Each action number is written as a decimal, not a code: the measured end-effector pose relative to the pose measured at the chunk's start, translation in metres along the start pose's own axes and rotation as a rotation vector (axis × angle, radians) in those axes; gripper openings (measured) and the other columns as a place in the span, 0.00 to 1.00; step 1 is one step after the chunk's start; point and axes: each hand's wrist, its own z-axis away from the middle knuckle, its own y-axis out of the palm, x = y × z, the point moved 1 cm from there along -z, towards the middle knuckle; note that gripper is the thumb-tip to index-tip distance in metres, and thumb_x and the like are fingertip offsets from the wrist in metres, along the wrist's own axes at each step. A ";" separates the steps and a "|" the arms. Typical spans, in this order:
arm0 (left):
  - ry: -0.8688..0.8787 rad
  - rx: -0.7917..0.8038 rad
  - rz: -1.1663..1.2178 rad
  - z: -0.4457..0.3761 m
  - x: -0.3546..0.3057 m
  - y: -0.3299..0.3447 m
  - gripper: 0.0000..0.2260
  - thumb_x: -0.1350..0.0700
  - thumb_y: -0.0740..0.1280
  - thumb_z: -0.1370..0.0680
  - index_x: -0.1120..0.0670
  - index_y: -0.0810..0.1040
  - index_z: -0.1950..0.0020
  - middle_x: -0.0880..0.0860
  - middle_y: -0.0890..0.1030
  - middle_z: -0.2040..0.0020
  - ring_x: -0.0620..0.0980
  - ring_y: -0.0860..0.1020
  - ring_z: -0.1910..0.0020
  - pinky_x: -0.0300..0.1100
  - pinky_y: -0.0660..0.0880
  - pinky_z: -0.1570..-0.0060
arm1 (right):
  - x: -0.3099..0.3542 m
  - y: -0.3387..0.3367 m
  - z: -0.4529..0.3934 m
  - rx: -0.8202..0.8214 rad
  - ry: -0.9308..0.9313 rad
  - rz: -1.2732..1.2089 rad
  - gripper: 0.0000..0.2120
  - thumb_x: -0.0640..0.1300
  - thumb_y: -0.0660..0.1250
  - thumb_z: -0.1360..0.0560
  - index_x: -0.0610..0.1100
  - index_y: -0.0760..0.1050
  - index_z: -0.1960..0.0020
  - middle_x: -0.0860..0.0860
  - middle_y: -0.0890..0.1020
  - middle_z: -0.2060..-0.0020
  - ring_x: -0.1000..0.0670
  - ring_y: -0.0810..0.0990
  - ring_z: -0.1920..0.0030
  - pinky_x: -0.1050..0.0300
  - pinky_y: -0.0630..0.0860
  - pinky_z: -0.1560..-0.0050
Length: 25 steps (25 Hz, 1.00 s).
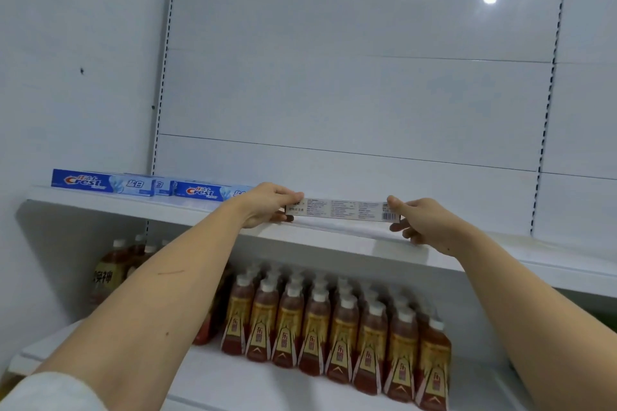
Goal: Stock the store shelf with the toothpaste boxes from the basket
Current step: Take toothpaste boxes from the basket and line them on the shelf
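Note:
I hold a long toothpaste box (344, 209) level over the white upper shelf (110, 203), its white printed back side and barcode facing me. My left hand (267, 205) pinches its left end and my right hand (420, 220) pinches its right end. On the same shelf to the left lie blue Crest toothpaste boxes: one at the far left (101, 183), one behind it (163, 186), and another (208, 192) just left of my left hand. The basket is out of view.
The shelf below carries several rows of brown drink bottles (334, 327) with white caps, and larger bottles (113, 267) at the left. White back panels and slotted uprights (163, 77) rise behind the upper shelf. The upper shelf runs on to the right of the held box.

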 end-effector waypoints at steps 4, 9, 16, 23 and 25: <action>0.045 0.009 0.005 -0.012 0.002 0.000 0.23 0.71 0.72 0.28 0.57 0.75 0.36 0.57 0.78 0.42 0.49 0.80 0.59 0.38 0.80 0.60 | -0.004 0.003 -0.013 -0.004 -0.034 -0.123 0.16 0.36 0.68 0.23 0.46 0.72 0.38 0.41 0.81 0.51 0.47 0.78 0.61 0.56 0.77 0.62; 0.102 0.121 0.133 -0.025 0.006 -0.008 0.24 0.70 0.74 0.30 0.55 0.77 0.37 0.61 0.80 0.40 0.56 0.82 0.46 0.47 0.80 0.46 | 0.002 0.014 -0.017 -0.151 -0.159 -0.183 0.21 0.19 0.66 0.32 0.44 0.69 0.54 0.40 0.74 0.45 0.40 0.81 0.51 0.43 0.82 0.50; 0.078 0.316 0.135 -0.034 0.008 -0.020 0.17 0.66 0.72 0.26 0.60 0.78 0.37 0.60 0.82 0.42 0.55 0.82 0.48 0.49 0.81 0.47 | 0.006 0.027 -0.028 -0.185 -0.192 -0.027 0.25 0.23 0.71 0.34 0.48 0.69 0.50 0.43 0.75 0.43 0.40 0.81 0.45 0.41 0.79 0.43; 0.267 0.271 -0.370 -0.044 0.006 -0.012 0.19 0.61 0.75 0.27 0.51 0.79 0.37 0.51 0.79 0.39 0.45 0.77 0.47 0.43 0.75 0.42 | 0.005 0.034 -0.019 -0.059 -0.020 0.337 0.27 0.45 0.76 0.29 0.52 0.71 0.33 0.49 0.74 0.39 0.47 0.78 0.44 0.52 0.76 0.42; 0.292 0.241 -0.585 -0.050 0.002 -0.006 0.18 0.57 0.74 0.26 0.51 0.79 0.36 0.52 0.77 0.37 0.49 0.75 0.42 0.41 0.70 0.41 | 0.006 0.028 -0.028 -0.037 0.043 0.539 0.27 0.53 0.75 0.29 0.50 0.72 0.33 0.50 0.74 0.38 0.47 0.75 0.41 0.51 0.72 0.37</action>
